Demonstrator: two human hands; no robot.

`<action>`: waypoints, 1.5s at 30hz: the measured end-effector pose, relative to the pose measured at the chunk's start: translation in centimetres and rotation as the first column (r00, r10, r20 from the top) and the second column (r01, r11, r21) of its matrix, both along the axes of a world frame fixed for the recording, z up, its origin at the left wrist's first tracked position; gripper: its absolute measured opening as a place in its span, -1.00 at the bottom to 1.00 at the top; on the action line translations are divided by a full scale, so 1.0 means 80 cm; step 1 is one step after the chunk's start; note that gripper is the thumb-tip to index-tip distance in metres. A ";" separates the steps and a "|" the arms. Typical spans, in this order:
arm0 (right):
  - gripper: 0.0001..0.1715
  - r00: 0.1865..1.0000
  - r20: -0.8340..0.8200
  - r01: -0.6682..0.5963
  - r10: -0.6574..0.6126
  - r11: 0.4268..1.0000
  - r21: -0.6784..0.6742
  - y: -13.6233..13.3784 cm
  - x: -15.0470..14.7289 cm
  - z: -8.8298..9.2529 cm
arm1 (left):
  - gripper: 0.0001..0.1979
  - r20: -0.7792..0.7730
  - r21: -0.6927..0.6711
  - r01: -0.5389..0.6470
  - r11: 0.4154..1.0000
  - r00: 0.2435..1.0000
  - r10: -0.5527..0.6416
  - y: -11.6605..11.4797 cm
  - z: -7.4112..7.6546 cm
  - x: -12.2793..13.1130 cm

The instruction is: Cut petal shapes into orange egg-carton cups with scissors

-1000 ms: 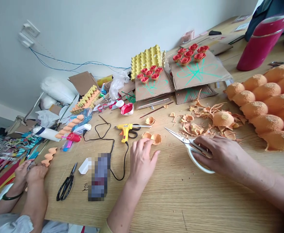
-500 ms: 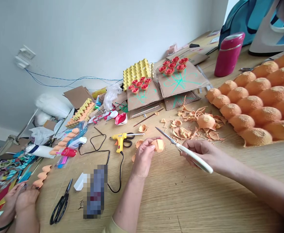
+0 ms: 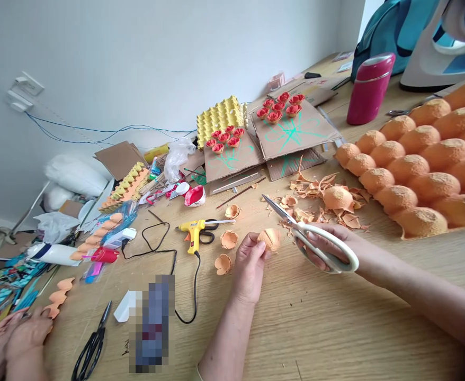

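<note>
Between the thumb and fingers of my left hand (image 3: 250, 267) is a small orange egg carton cup (image 3: 269, 239) with a slit in its side. My right hand (image 3: 330, 246) grips white-handled scissors (image 3: 328, 248), their blades pointing up and left, a little apart from the cup. Left of my left hand, cut cups with petal-like edges lie on the wooden table: one petalled cup (image 3: 229, 239), another cup (image 3: 223, 264) below it and a third cup (image 3: 232, 211) above. Orange carton scraps (image 3: 315, 198) are heaped beyond the scissors.
A large orange egg tray (image 3: 423, 164) fills the right side, with a pink flask (image 3: 370, 89) behind. A yellow glue gun (image 3: 195, 233) trails its cord. Red flowers (image 3: 278, 106) stand on cardboard. Black scissors (image 3: 93, 344) lie near another person's hands (image 3: 21, 333).
My left hand has turned the cup and shifted slightly right. The scissors have rotated, showing both handle loops, and moved slightly away from the cup. The view has shifted a little.
</note>
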State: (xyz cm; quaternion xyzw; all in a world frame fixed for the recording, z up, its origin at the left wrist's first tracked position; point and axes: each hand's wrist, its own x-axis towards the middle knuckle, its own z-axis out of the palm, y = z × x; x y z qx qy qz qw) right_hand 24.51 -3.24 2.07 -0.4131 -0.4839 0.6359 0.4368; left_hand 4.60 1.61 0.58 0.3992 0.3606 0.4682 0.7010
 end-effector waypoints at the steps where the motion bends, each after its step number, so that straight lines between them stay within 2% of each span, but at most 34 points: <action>1: -0.50 1.000 0.018 0.011 -0.011 1.000 -0.007 0.002 0.000 -0.002 | -0.80 -0.018 0.015 -0.009 1.000 1.000 0.009 0.001 -0.002 -0.002; 5: -0.45 0.997 0.055 0.050 -0.046 0.995 -0.083 0.004 -0.003 -0.011 | -0.79 -0.073 0.039 -0.005 0.999 0.997 0.008 0.000 -0.004 -0.006; 7: -0.46 0.995 0.088 0.057 -0.050 0.995 -0.080 0.003 -0.004 -0.014 | -0.76 -0.059 0.024 -0.003 1.000 0.998 0.004 -0.001 -0.004 -0.007; 12: -0.53 0.942 0.329 0.031 -0.063 0.994 0.102 -0.003 0.000 -0.013 | -0.72 -0.019 -0.056 -0.026 0.998 1.000 0.025 -0.004 -0.001 -0.007; 15: -0.63 0.842 0.534 -0.034 -0.080 0.979 0.199 -0.007 0.003 -0.011 | -0.71 -0.059 -0.067 -0.048 0.997 0.997 0.044 -0.004 0.001 -0.007; 19: -0.73 0.635 0.758 -0.166 -0.150 0.932 0.323 -0.009 0.004 -0.012 | -0.71 -0.043 -0.087 -0.076 0.993 0.996 0.072 -0.003 0.002 -0.008; 22: -0.74 0.505 0.822 -0.255 -0.262 0.865 0.433 -0.009 0.002 -0.016 | -0.73 -0.025 -0.104 -0.080 0.991 0.997 0.078 -0.002 0.002 -0.008; 25: -0.75 0.433 0.839 -0.298 -0.331 0.825 0.480 -0.008 0.001 -0.021 | -0.75 -0.027 -0.090 -0.081 0.993 0.997 0.079 -0.003 0.002 -0.008; 36: -0.72 0.365 0.826 -0.311 -0.429 0.780 0.543 -0.007 -0.002 -0.017 | -0.75 0.013 -0.101 -0.053 0.993 0.998 0.055 -0.006 0.007 -0.007; 41: -0.69 0.407 0.803 -0.313 -0.436 0.759 0.571 -0.008 -0.002 -0.016 | -0.78 0.025 -0.121 -0.004 0.993 1.000 0.007 -0.009 0.008 -0.004; 45: -0.70 0.424 0.807 -0.322 -0.411 0.764 0.559 -0.009 -0.002 -0.014 | -0.79 0.054 -0.162 0.036 0.986 0.998 -0.028 -0.011 0.006 -0.003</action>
